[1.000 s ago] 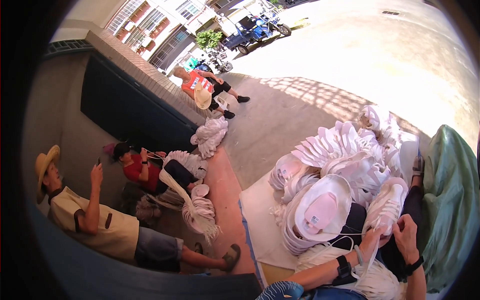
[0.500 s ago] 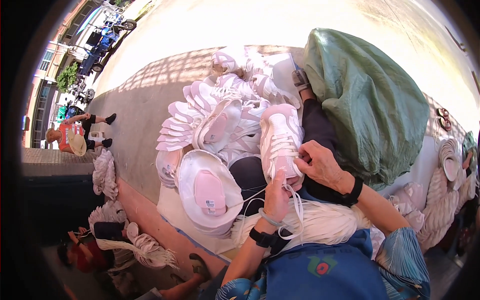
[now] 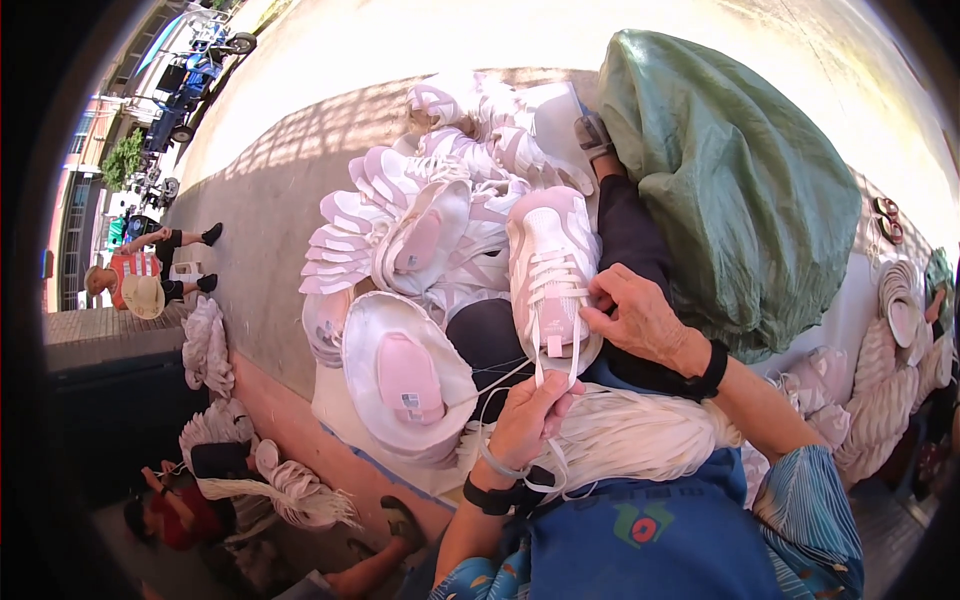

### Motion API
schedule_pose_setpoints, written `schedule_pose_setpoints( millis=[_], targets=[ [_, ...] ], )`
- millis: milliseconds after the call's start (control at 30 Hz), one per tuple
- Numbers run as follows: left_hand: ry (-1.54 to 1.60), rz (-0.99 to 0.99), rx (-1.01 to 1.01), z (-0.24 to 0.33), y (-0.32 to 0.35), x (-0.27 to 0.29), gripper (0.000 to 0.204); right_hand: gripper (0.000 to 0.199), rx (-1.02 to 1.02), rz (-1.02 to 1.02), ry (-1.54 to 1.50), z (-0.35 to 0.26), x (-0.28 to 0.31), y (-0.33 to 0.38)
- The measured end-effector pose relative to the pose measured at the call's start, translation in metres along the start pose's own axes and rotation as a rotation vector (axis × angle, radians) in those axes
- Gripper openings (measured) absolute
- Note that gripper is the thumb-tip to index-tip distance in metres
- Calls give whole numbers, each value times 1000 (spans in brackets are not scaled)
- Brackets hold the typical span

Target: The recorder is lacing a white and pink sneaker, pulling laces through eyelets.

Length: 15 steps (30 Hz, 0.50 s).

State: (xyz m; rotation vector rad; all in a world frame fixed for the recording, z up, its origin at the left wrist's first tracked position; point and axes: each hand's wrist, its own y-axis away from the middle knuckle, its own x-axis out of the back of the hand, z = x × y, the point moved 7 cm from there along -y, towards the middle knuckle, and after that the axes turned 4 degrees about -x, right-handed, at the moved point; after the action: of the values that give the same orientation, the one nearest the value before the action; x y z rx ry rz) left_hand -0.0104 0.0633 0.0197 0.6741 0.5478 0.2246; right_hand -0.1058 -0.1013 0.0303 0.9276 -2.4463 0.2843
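Note:
A pink and white shoe upper (image 3: 548, 230) lies in front of me, toe pointing away, with white laces threaded across it. My left hand (image 3: 528, 415) is closed on the shoelace (image 3: 538, 350), just below the tongue. Two strands run from its fingers up to the shoe upper. At the right edge of the lacing, my right hand (image 3: 645, 318) pinches the shoe upper between bent fingers and thumb. A thick bundle of loose white laces (image 3: 650, 440) rests across my lap, under my forearms.
Stacked pink and white uppers (image 3: 360, 225) spread to the left and beyond; a nested stack (image 3: 352, 365) stands nearest. A large green sack (image 3: 740, 200) bulges at the right. More uppers (image 3: 820, 385) lie farther right. A seated person (image 3: 140, 275) is at the far left, another at lower left.
My left hand has moved from the shoe's tongue toward me, drawing two lace strands straight. My right hand stays at the lacing's right edge. The whole view has shifted slightly.

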Motion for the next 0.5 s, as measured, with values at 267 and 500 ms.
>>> schedule_pose_setpoints(
  millis=[267,500],
  targets=[
    [-15,-24,-162,37,34,16,35,21,-34,33,-50,0,-1,2],
    [-346,-78,-169,53,59,-1,35,19,-41,38,-37,0,1,1]
  ],
)
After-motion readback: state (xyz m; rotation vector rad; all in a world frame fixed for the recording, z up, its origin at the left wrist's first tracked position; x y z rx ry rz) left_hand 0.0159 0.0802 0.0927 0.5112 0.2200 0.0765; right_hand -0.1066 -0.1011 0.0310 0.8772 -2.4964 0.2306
